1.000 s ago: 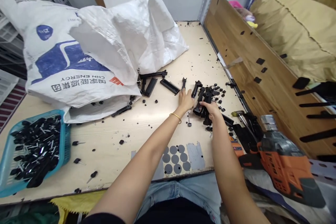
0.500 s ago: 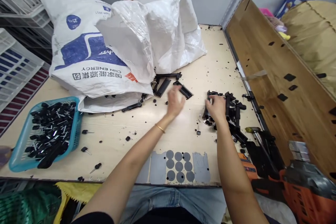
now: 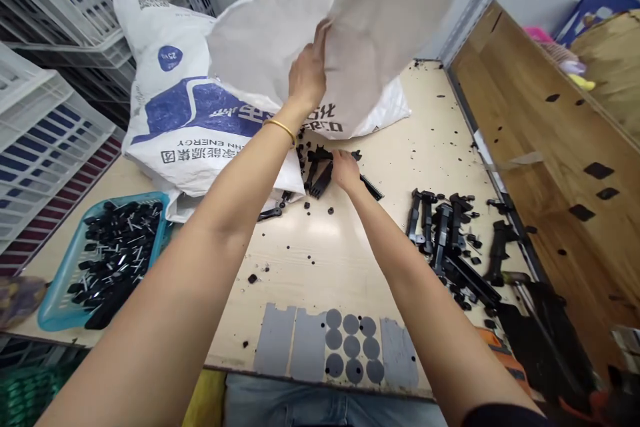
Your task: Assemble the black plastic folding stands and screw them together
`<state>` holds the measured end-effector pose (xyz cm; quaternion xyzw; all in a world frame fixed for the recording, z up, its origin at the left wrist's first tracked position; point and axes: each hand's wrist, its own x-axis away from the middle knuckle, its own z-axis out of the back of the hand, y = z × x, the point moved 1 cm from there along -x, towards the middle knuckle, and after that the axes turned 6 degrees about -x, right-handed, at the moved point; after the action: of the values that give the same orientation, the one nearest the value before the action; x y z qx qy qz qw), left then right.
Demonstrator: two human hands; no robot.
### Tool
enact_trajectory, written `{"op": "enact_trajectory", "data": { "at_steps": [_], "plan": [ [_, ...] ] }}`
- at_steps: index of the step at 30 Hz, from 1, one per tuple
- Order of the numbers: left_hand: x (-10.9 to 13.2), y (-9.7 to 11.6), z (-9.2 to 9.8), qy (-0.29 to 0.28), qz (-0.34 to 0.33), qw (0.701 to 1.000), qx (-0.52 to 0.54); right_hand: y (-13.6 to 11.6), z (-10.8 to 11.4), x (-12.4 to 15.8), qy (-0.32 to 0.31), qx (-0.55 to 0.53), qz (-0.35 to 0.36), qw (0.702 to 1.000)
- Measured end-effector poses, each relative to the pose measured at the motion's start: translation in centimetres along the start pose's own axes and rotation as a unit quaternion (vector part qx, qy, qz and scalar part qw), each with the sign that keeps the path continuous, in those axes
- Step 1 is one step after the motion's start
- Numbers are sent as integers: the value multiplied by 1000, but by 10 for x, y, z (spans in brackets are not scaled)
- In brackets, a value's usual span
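My left hand [image 3: 307, 77], with a gold bangle at the wrist, grips the raised edge of a white woven sack [image 3: 390, 20] above the table. Below it, my right hand [image 3: 345, 170] is closed on a black plastic part [image 3: 323, 155] near the sack's opening. Other black parts lie beside that hand, among them a flat ribbed piece [image 3: 321, 180] and a comb-like strip [image 3: 371, 187]. A second white sack [image 3: 175, 103] with blue print rests to the left.
A blue basket [image 3: 50, 303] of black-headed screws stands at the left. Black parts [image 3: 443, 227] are piled at the right, near a wooden board [image 3: 555, 167]. Grey sheets and discs [image 3: 351, 347] lie at the front edge. White crates [image 3: 45, 107] stand behind left.
My left hand has moved up and taken hold of the sack, lifting its edge. My right hand has left the right-hand pile and moved left to the black parts by the sack.
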<state>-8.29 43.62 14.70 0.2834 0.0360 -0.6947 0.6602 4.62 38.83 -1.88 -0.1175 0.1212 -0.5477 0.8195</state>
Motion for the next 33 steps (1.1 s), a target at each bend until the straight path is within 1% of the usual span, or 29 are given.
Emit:
{"op": "enact_trajectory", "data": {
  "at_steps": [2,4,5,7,9,10,12,13,15,17,18,20,21,23,24,25,26,27,28,29,30,31,32,33],
  "plan": [
    [-16,10,15,46,-16,999,5,-4,-4,-29,-28,15,76,997],
    [-30,19,22,85,-35,995,29,-8,-12,-51,-67,34,142,987],
    [-36,25,22,102,-54,992,43,-11,-16,-58,-82,44,162,982],
    [-43,42,15,122,-96,986,66,-14,-23,-65,-97,60,183,976],
    [-42,62,1,127,-140,978,88,-16,-22,-62,-101,70,200,972],
    [-38,73,-6,121,-159,975,97,-16,-17,-56,-92,72,208,971],
    [-23,91,-23,83,-182,973,117,-11,-1,-34,-59,77,214,972],
    [-13,98,-31,53,-189,973,125,-6,11,-17,-35,81,206,974],
    [11,106,-46,-17,-200,969,142,12,36,27,8,94,157,983],
    [36,111,-61,-72,-220,960,161,39,61,78,49,108,32,992],
    [48,113,-68,-92,-227,955,168,54,72,103,57,117,-40,991],
    [70,118,-80,-119,-233,949,176,86,88,149,59,125,-183,973],
    [80,122,-84,-129,-233,947,178,99,94,168,60,131,-232,962],
    [99,129,-91,-158,-232,943,180,114,106,197,64,128,-310,940],
    [108,132,-93,-182,-236,937,181,114,113,207,70,111,-328,936],
    [116,133,-94,-219,-247,926,185,109,121,213,76,76,-330,938],
    [124,133,-95,-272,-267,904,193,98,130,216,78,24,-311,947],
    [129,131,-94,-334,-292,871,208,82,140,216,73,-44,-270,959],
    [132,127,-92,-395,-316,832,227,64,150,212,59,-121,-207,969],
    [132,120,-89,-439,-332,798,245,44,159,204,21,-199,-138,970],
    [128,112,-84,-457,-333,785,252,24,165,191,-18,-271,-71,960],
    [120,102,-80,-450,-318,797,248,8,169,174,-68,-330,-19,941],
    [109,90,-75,-422,-290,827,231,-5,169,152,-105,-366,7,924],
    [96,78,-71,-386,-255,863,203,-12,167,127,-100,-383,1,918]
  ]
}}
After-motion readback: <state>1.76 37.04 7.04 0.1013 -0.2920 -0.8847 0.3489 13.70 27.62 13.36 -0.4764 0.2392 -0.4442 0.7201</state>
